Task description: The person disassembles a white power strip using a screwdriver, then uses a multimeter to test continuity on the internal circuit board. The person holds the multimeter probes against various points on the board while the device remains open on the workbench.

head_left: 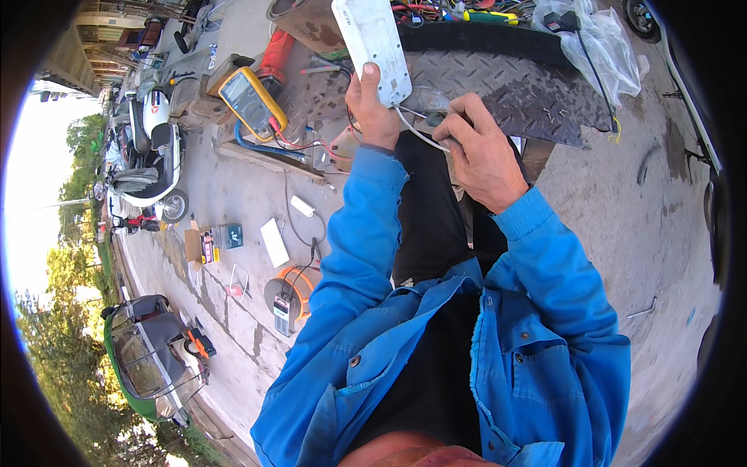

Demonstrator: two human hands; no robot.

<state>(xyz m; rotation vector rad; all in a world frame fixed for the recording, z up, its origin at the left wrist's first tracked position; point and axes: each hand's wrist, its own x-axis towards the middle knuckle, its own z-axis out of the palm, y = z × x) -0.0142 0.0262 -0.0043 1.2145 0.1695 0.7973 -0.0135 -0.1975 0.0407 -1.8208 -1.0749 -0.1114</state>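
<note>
My left hand (373, 109) grips a long, flat white device with screw holes (372, 39), tilted up toward the top of the view. A white cable (408, 124) runs from its lower end toward my right hand (486, 152), whose fingers are curled and closed on the cable, their tips partly hidden. Left of my hands a yellow multimeter (253, 103) lies with red leads trailing from it, beside a red power tool (276, 56). Behind my hands is a dark diamond-plate metal sheet (529, 105).
Tools (478, 15) and a plastic bag (607, 66) lie at the top. On the concrete are boxes (229, 236), a white panel (274, 242) and an orange reel (284, 284). A scooter (152, 117) and a green three-wheeler (140, 358) stand at left; another vehicle edges the right.
</note>
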